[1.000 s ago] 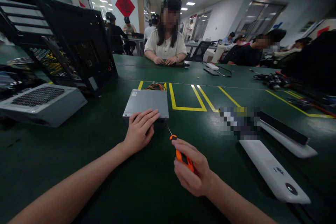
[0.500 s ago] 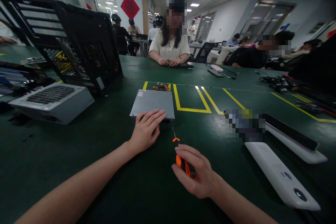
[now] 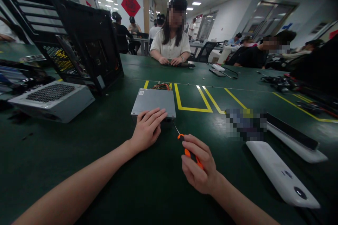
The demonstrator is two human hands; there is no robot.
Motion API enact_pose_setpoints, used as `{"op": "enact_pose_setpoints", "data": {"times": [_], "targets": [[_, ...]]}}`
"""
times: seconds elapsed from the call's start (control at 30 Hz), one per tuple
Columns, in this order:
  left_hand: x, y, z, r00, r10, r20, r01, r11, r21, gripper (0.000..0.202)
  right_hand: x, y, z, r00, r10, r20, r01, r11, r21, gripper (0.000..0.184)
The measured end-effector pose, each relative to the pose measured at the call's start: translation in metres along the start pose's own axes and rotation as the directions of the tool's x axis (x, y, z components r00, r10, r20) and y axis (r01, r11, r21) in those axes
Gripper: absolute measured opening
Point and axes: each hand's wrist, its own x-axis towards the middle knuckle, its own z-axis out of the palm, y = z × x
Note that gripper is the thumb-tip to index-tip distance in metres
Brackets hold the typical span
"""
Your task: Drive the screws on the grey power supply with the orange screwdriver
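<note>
The grey metal box (image 3: 153,100) sits on the green table (image 3: 126,197), a bundle of coloured wires (image 3: 161,86) at its far side; the left hand (image 3: 148,126) lies over its near edge, fingers stretched out together on the top and thumb lower down at the front; that hand and the shadow below it hide much of the box's front face. The right hand (image 3: 199,161), on the near right of the box, is curled round the orange and black handle of a screwdriver (image 3: 187,152), whose thin shaft points at the box's near right corner; whether the tip touches it, I cannot tell.

Left of the box rests a second metal box (image 3: 68,103) with a grille on top; a black computer case (image 3: 102,66) stands behind that one, blocking the view beyond the box's far left. Right of the box, yellow tape (image 3: 195,109) marks the table; further right lie two long white devices (image 3: 283,175), a pixelated patch covering part of that area; beyond the box, across the table, a person (image 3: 170,44) sits with both hands together on the tabletop.
</note>
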Motion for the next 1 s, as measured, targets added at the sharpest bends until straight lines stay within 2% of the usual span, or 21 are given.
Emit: {"op": "enact_pose_setpoints", "data": {"times": [0.1,0.2,0.3,0.4,0.53,0.7,0.87,1.0], "targets": [[0.000,0.000,0.001,1.000,-0.006,-0.003,0.006,1.000,-0.008,0.045,0.004,0.000,-0.002,0.998,-0.043,0.048,0.047,0.995,-0.083,0.025],[0.000,0.001,0.001,1.000,-0.006,-0.003,0.006,1.000,-0.015,0.045,0.011,-0.002,-0.004,0.998,-0.043,0.043,0.044,0.999,-0.028,0.021],[0.000,0.001,0.001,1.000,-0.006,-0.006,0.005,1.000,-0.017,0.046,0.014,-0.003,-0.002,1.000,-0.010,0.012,0.010,0.999,-0.046,0.020],[0.000,0.000,0.002,1.000,-0.004,-0.008,0.004,1.000,-0.012,0.046,0.012,-0.002,-0.001,1.000,-0.019,0.009,0.020,0.998,-0.062,0.021],[0.000,0.000,0.002,1.000,-0.007,-0.002,0.007,1.000,-0.006,0.045,0.003,0.001,-0.001,0.999,-0.006,0.044,0.006,1.000,0.008,0.024],[0.000,0.001,0.001,1.000,-0.015,-0.001,0.015,1.000,-0.015,0.046,-0.001,0.002,-0.001,1.000,0.022,-0.009,-0.023,0.994,-0.108,0.023],[0.000,0.001,0.001,1.000,-0.013,-0.002,0.013,1.000,-0.022,0.046,0.003,0.001,-0.001,1.000,-0.003,0.008,0.003,1.000,-0.017,0.022],[0.000,0.001,0.000,1.000,-0.015,0.005,0.015,1.000,-0.020,0.045,0.007,0.001,-0.003,1.000,-0.025,0.014,0.026,0.992,-0.127,0.020]]}}
